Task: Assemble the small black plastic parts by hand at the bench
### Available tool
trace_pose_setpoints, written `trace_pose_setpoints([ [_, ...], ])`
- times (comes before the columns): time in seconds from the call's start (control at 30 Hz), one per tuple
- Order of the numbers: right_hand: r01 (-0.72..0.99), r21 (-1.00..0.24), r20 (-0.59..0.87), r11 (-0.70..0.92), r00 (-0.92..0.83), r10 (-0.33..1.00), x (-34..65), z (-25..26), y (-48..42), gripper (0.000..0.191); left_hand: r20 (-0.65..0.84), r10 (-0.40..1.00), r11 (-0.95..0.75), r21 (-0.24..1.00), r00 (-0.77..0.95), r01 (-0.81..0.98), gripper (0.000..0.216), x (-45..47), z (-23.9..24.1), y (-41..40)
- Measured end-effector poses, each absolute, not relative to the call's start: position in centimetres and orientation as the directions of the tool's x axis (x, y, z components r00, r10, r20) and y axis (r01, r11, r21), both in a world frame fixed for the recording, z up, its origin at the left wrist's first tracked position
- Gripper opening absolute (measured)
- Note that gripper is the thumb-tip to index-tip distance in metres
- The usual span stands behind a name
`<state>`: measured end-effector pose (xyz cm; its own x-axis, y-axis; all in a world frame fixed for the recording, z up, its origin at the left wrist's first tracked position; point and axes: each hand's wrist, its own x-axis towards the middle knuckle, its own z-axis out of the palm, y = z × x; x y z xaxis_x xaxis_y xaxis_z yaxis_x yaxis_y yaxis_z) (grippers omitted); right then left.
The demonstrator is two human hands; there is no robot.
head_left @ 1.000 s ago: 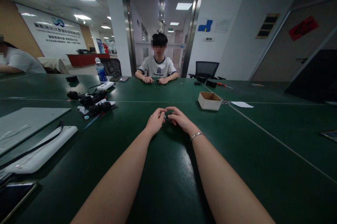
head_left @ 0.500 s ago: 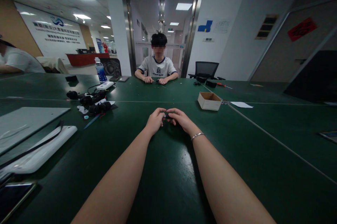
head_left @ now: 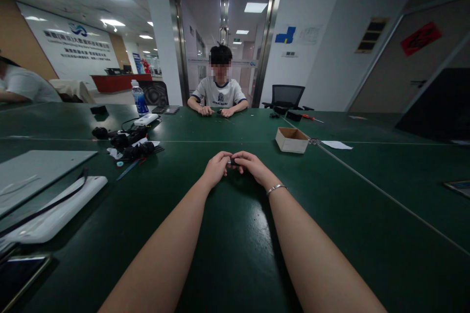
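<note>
Above the green table (head_left: 235, 234), in the middle of the head view, both my hands meet around a small dark object (head_left: 231, 161). It has a light or shiny part at its left end, and its kind is too small to make out. My left hand (head_left: 216, 168) is closed on that end, thumb and fingers pinching. From the other side my right hand (head_left: 252, 166) grips the dark end between thumb and fingertips. The fingers cover much of the object. A silver bracelet circles my right wrist.
An open cardboard box (head_left: 292, 140) stands right of my hands, beside a white paper (head_left: 337, 145). To the left are tangled black items (head_left: 132, 146), a white device (head_left: 62, 210) and a phone (head_left: 22, 274). A person (head_left: 219, 92) sits opposite, near a bottle (head_left: 139, 98).
My hands stay nearly in place around the small object, with only slight finger movement. The whole view has shifted very slightly.
</note>
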<state>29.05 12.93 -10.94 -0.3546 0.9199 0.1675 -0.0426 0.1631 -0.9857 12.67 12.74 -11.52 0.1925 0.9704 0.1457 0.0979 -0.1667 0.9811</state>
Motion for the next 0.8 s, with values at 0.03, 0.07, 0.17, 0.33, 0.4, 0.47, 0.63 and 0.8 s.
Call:
trace_pose_setpoints([
  [0.03,-0.045,-0.987,0.162,0.157,-0.35,0.923,29.04,-10.93,12.97,0.03,0.145,0.971,-0.167,0.98,0.193,0.104,0.024,12.66,-11.49,12.72],
  [0.07,-0.047,-0.988,0.157,0.15,-0.348,0.924,29.02,-10.93,13.02,0.03,0.141,0.971,-0.164,0.98,0.194,0.108,0.025,12.65,-11.47,12.72],
  [0.17,-0.05,-0.989,0.145,0.136,-0.352,0.925,28.98,-10.95,13.15,0.03,0.142,0.969,-0.165,0.981,0.202,0.102,0.024,12.65,-11.46,12.79],
  [0.33,-0.063,-0.987,0.158,0.145,-0.34,0.927,28.93,-11.04,13.17,0.029,0.136,0.971,-0.161,0.98,0.195,0.116,0.026,12.61,-11.52,12.87],
  [0.4,-0.061,-0.987,0.162,0.15,-0.345,0.924,28.92,-11.03,13.12,0.029,0.14,0.969,-0.166,0.979,0.204,0.115,0.026,12.59,-11.53,12.84],
  [0.47,-0.06,-0.987,0.163,0.151,-0.349,0.923,28.9,-10.99,13.07,0.028,0.148,0.967,-0.174,0.978,0.209,0.113,0.026,12.57,-11.5,12.79],
  [0.63,-0.057,-0.988,0.157,0.146,-0.351,0.923,28.86,-10.85,12.92,0.028,0.132,0.97,-0.162,0.977,0.206,0.136,0.028,12.56,-11.44,12.75],
  [0.8,-0.054,-0.988,0.152,0.142,-0.34,0.928,28.84,-10.69,12.78,0.028,0.124,0.97,-0.153,0.979,0.207,0.134,0.028,12.64,-11.3,12.59],
])
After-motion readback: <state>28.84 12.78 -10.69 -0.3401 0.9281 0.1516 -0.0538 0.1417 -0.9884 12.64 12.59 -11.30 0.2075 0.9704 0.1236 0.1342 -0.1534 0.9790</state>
